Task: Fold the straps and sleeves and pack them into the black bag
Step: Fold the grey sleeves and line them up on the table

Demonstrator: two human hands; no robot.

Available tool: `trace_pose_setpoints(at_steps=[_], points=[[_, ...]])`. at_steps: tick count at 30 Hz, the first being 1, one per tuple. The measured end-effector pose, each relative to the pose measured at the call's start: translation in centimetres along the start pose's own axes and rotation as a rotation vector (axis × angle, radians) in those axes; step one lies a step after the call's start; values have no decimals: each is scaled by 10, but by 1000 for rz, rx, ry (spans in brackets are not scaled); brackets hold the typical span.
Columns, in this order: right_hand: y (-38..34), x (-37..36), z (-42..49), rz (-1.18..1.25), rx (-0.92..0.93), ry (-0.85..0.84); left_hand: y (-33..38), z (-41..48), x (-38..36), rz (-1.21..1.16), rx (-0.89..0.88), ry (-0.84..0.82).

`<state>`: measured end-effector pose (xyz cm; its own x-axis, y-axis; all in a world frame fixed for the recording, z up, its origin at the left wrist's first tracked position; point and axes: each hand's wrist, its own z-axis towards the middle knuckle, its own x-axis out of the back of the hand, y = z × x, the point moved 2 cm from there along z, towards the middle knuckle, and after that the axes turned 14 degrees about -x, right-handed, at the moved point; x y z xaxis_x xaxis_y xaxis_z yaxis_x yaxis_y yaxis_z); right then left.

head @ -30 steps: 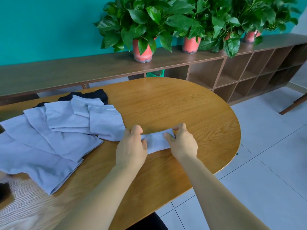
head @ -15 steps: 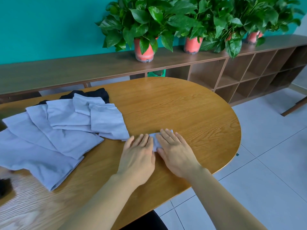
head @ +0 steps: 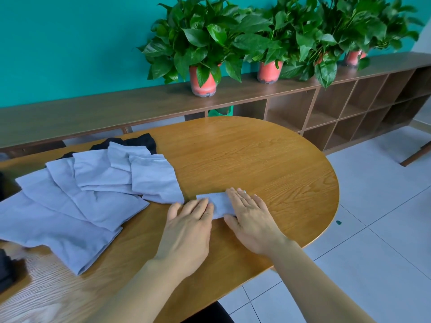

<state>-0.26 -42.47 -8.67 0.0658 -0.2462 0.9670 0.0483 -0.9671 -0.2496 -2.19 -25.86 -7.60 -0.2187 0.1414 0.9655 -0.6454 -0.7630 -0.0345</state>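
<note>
Pressing flat with straight fingers, our left hand [head: 189, 231] and right hand [head: 253, 217] pin the folded grey piece [head: 218, 202] between them on the table [head: 268, 159]; unfolded grey pieces [head: 93, 190] lie left of our left hand.

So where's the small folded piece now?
Head view: the folded piece lies on the table under the left hand and right hand, right of the grey pile.

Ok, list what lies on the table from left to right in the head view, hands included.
First the pile of grey sleeves → left hand → small folded grey piece → right hand.
</note>
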Motion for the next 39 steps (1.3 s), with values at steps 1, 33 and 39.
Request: trace_pose_setpoints(at_steps=[1, 33, 39], points=[[0, 0, -2, 5, -1, 12, 5, 0, 1, 0, -8, 33], [17, 1, 106, -187, -187, 479, -123, 157, -37, -68, -26, -372], [17, 2, 112, -194, -185, 489, -123, 160, -36, -69, -50, -308]])
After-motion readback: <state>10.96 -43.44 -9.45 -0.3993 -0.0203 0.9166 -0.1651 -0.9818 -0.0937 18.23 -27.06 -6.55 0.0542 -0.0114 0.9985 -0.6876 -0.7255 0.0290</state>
